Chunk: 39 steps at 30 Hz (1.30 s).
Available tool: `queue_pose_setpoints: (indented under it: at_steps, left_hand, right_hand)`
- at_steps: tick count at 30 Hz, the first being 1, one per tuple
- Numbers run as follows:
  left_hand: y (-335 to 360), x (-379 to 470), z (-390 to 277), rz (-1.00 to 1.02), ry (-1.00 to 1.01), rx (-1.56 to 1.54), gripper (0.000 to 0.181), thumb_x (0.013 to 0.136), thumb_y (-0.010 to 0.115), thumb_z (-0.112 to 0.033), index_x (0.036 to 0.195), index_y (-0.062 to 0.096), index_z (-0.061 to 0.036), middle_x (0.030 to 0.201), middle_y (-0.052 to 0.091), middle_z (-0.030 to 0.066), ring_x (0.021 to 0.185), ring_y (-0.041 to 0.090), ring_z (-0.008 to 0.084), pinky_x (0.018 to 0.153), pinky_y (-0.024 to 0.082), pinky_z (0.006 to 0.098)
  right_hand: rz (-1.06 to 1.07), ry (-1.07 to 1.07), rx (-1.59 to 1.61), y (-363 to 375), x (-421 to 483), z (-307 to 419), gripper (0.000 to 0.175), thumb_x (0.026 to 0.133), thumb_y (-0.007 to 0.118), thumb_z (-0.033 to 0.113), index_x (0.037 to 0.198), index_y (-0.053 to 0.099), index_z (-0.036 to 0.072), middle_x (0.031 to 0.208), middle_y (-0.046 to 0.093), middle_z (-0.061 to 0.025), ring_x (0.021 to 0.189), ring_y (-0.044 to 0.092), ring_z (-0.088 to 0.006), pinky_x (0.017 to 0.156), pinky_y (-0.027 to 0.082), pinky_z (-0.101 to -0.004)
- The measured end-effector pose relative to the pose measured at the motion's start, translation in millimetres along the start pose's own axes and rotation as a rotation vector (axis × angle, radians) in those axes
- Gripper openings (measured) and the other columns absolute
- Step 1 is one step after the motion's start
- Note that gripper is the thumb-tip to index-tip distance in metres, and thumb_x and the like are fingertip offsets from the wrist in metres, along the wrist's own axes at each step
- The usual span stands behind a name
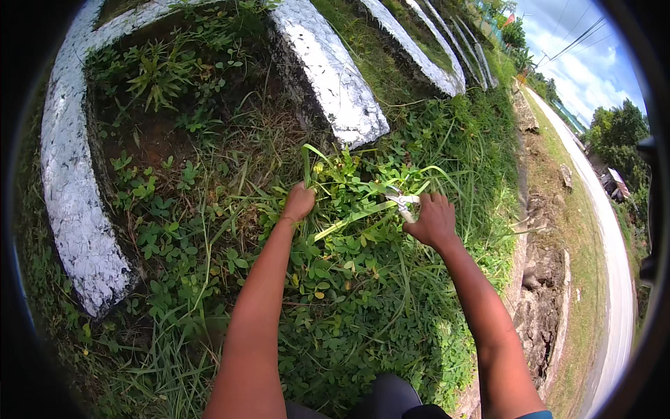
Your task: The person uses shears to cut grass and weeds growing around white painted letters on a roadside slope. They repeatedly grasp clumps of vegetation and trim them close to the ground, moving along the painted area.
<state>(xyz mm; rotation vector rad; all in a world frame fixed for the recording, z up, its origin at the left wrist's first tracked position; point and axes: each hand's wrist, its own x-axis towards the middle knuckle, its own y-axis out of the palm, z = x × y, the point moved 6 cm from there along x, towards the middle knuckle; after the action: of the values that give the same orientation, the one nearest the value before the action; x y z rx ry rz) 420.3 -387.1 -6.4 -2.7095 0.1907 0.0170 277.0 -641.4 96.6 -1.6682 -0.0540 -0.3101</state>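
My left hand (300, 202) is closed around a bunch of long grass blades (307, 163), which bend over above the fist. To its right, my right hand (433, 219) grips pruning shears (403, 202) with pale handles. The blades point left into leafy stems, and whether they are apart or together is hard to see. A broad, pale grass blade (356, 219) lies slanting between the two hands. Low green ground cover (335, 277) with rounded leaves spreads under both hands.
A thick white-painted concrete bar (335, 78) ends just beyond my hands. Another white bar (84, 209) curves along the left, with more white bars (419, 47) farther up. On the right run a broken ditch edge (539, 283) and a pale road (612, 262). My knee (392, 395) shows below.
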Motion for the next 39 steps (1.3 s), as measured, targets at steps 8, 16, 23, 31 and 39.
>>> queue_pose_setpoints:
  at_steps: [8, 16, 23, 31, 39]
  left_hand:
    - [20.1, -8.9, 35.9, 0.012, -0.227, -0.507, 0.079, 0.085, 0.054, -0.052, 0.134, 0.031, 0.0048, 0.135, 0.036, 0.0238, 0.118, 0.042, 0.0316, 0.097, 0.035, 0.041]
    - [27.6, 9.7, 53.9, 0.013, -0.079, -0.468, 0.042, 0.088, 0.055, -0.042, 0.103, 0.058, -0.0028, 0.09, 0.06, 0.005, 0.079, 0.051, 0.0137, 0.073, 0.042, 0.0324]
    - [24.5, -3.9, 38.4, -0.043, -0.061, -0.419, 0.031, 0.088, 0.054, -0.03, 0.101, 0.06, -0.0036, 0.091, 0.06, 0.0051, 0.085, 0.052, 0.0163, 0.076, 0.042, 0.032]
    - [21.5, -4.4, 41.4, -0.065, -0.093, -0.361, 0.035, 0.086, 0.057, -0.033, 0.094, 0.064, 0.0005, 0.092, 0.063, 0.0088, 0.082, 0.054, 0.017, 0.075, 0.042, 0.0306]
    - [14.9, -33.7, 37.6, 0.01, -0.071, -0.044, 0.052, 0.087, 0.052, -0.047, 0.097, 0.057, 0.0039, 0.093, 0.06, 0.021, 0.086, 0.055, 0.0312, 0.078, 0.041, 0.0386]
  right_hand:
    - [-0.422, -0.378, -0.223, 18.1, 58.3, 87.6, 0.031, 0.061, 0.067, 0.018, 0.086, 0.052, 0.008, 0.087, 0.047, -0.0084, 0.085, 0.047, -0.0222, 0.078, 0.035, -0.0326]
    - [-0.277, -0.6, -0.253, 56.8, 74.2, 132.8, 0.011, 0.074, 0.053, 0.014, 0.077, 0.062, 0.009, 0.068, 0.06, -0.0039, 0.065, 0.058, -0.0204, 0.06, 0.042, -0.0335]
    - [-0.179, -0.334, -0.29, 16.5, 54.4, 53.7, 0.016, 0.073, 0.053, 0.01, 0.088, 0.058, 0.008, 0.088, 0.057, -0.0085, 0.085, 0.055, -0.022, 0.071, 0.039, -0.0323]
    - [-0.772, -0.708, -0.583, 19.1, 72.7, 155.5, 0.024, 0.077, 0.051, 0.018, 0.094, 0.062, 0.008, 0.092, 0.056, -0.005, 0.096, 0.051, -0.019, 0.085, 0.035, -0.0314]
    - [-0.116, -0.508, -0.38, 38.1, 75.3, 98.1, 0.01, 0.072, 0.061, 0.019, 0.072, 0.061, 0.009, 0.082, 0.059, -0.0083, 0.073, 0.057, -0.0201, 0.074, 0.041, -0.0318]
